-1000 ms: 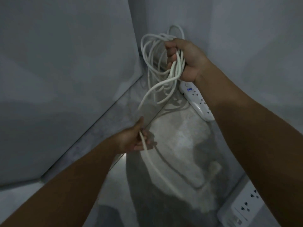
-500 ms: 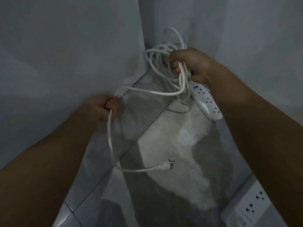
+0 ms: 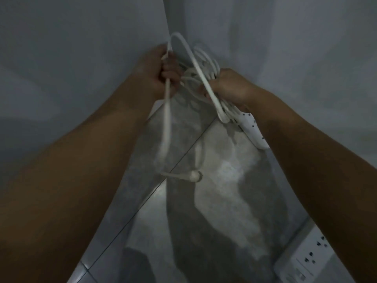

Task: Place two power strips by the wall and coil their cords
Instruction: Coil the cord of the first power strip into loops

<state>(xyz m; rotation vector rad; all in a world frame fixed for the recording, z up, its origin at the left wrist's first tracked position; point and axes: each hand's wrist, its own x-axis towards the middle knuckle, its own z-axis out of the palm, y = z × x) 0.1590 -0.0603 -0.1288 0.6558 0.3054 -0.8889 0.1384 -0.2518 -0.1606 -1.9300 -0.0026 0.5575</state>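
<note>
With the left hand [image 3: 161, 75] gripping the loose cord [image 3: 166, 127] and the right hand [image 3: 230, 87] clutching the coil [image 3: 210, 64], the dangling plug [image 3: 194, 176] may swing and snag in it.

The cord [image 3: 166, 127] hanging from our left hand [image 3: 159, 72] is smeared — so is the plug [image 3: 194, 176], and we cannot tell its prongs. Our right hand [image 3: 228, 86] hides where the loops cross; its forearm [image 3: 306, 160] covers one end of the power strip [image 3: 253, 129] by the far corner of the floor [image 3: 224, 190]. The second power strip [image 3: 306, 260] runs off the bottom edge.
</note>
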